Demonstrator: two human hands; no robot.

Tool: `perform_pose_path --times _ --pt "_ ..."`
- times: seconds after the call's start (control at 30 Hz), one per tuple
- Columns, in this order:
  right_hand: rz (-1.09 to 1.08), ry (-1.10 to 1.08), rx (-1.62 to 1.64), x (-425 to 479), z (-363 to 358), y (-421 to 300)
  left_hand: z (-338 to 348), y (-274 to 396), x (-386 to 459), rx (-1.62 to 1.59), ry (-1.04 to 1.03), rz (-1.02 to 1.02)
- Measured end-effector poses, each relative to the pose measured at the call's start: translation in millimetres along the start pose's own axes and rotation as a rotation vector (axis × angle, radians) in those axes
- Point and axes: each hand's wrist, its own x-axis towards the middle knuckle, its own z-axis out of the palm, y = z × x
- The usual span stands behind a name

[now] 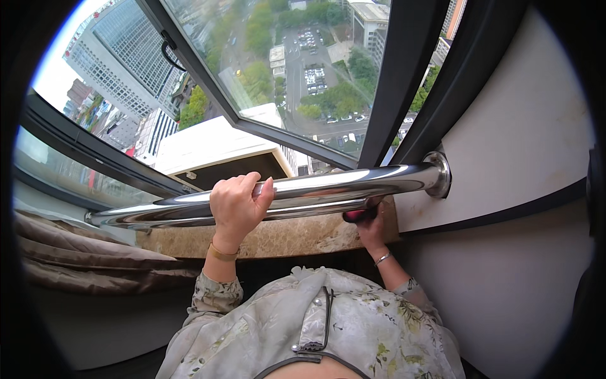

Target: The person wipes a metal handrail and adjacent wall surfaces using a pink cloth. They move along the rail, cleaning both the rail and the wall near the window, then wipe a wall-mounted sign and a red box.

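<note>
A polished metal guard rail crosses in front of an open window, and my left hand is wrapped around its upper tube. Lower and to the right, my right hand holds a dark and pink object, partly hidden beneath the rail; its kind cannot be told. That hand is over the right end of the brown marble windowsill, by the lower metal tube. The window sash, dark-framed and glazed, stands tilted outward beyond the rail.
A round flange fixes the rail to the pale right wall. Brown curtains hang at the left. Outside the window, a white boxy unit sits just below, with buildings, trees and parked cars far down.
</note>
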Motion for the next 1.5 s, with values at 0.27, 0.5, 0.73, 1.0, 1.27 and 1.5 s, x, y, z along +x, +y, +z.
perform_pose_path --times 0.27,0.5,0.73,1.0,1.27,1.5 --pt "0.007 -0.028 -0.354 29 -8 -56 0 -1 0 -0.011 -0.005 0.007" --pt "-0.044 -0.09 -0.36 33 -8 -20 -1 1 0 -0.017 -0.011 0.008" --pt "0.076 -0.15 -0.32 30 -7 -11 0 -1 -1 -0.02 0.004 0.009" --pt "0.047 -0.062 -0.301 21 -15 -21 1 -1 1 -0.028 -0.01 0.013" --pt "-0.115 -0.132 -0.116 42 -43 -58 -3 0 -1 0.025 -0.049 0.003" --pt "0.008 0.047 0.157 64 -2 -103 -1 0 0 -0.01 -0.017 0.009"
